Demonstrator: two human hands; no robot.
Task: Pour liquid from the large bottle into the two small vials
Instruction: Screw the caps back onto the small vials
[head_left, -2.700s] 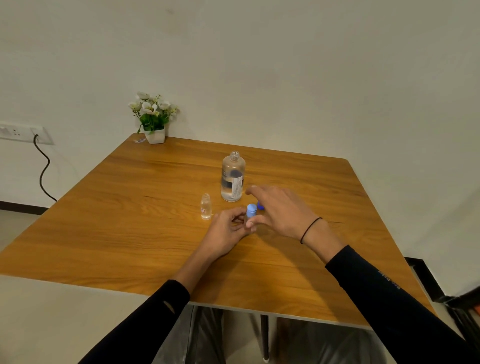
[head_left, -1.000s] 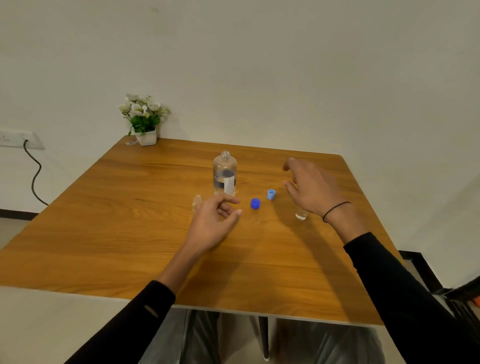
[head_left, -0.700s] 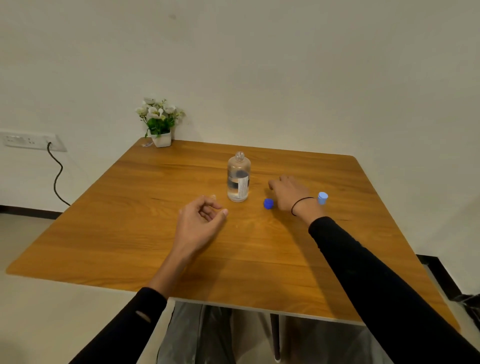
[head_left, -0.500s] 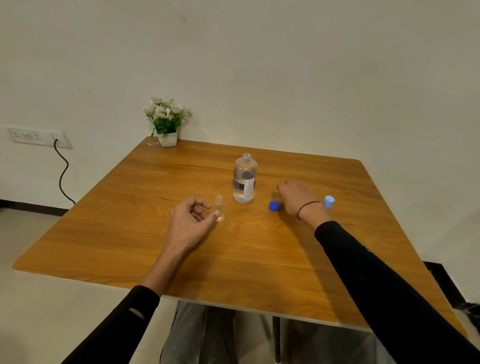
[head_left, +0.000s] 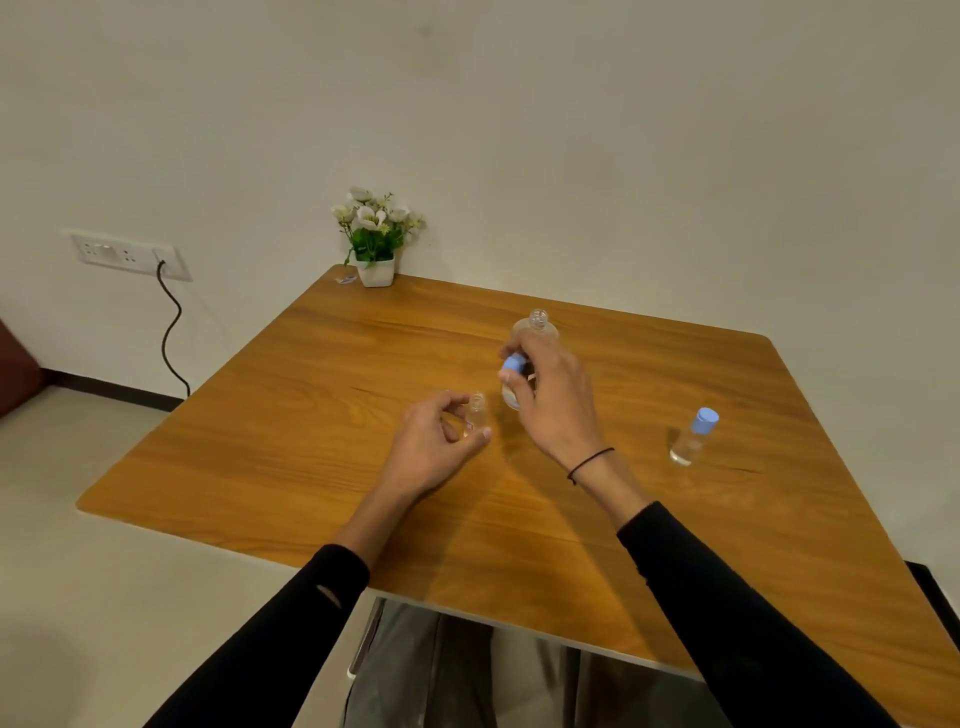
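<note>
Left hand (head_left: 434, 447) curled round an open vial (head_left: 475, 415) standing on counter (head_left: 311, 415). Right hand (head_left: 553, 405) pinches blue cap (head_left: 513, 365) just above-right, before open bottle (head_left: 535, 332), label unreadable. Capped vial (head_left: 693, 436) far right.

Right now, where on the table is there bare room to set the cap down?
Bare wood lies between the right hand and the capped vial, and along the near edge. It is crowded around the large bottle, open vial and left hand.
</note>
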